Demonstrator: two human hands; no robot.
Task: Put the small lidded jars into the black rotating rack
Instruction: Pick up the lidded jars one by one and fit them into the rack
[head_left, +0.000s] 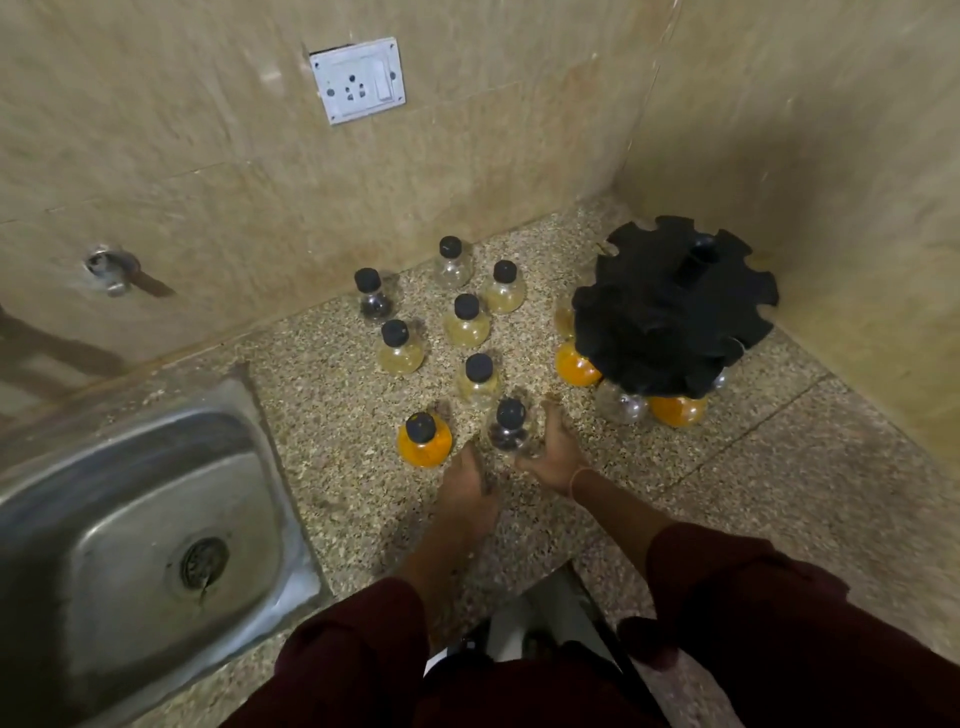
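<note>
Several small round jars with black lids stand on the speckled counter (332, 467). The nearest, a clear jar with dark contents (510, 427), sits between my hands. My right hand (551, 451) curls round its right side. My left hand (467, 486) lies just left of it, fingers blurred, so contact is unclear. An orange-filled jar (423, 441) stands left of my left hand. The black rotating rack (670, 306) sits in the right corner with several jars hanging in its lower slots, among them an orange one (574, 366) and a clear one (621, 404).
A steel sink (130, 530) is set into the counter at the left. Tiled walls close the corner behind and right of the rack. A wall socket (357, 79) and a tap stub (111, 270) are on the back wall.
</note>
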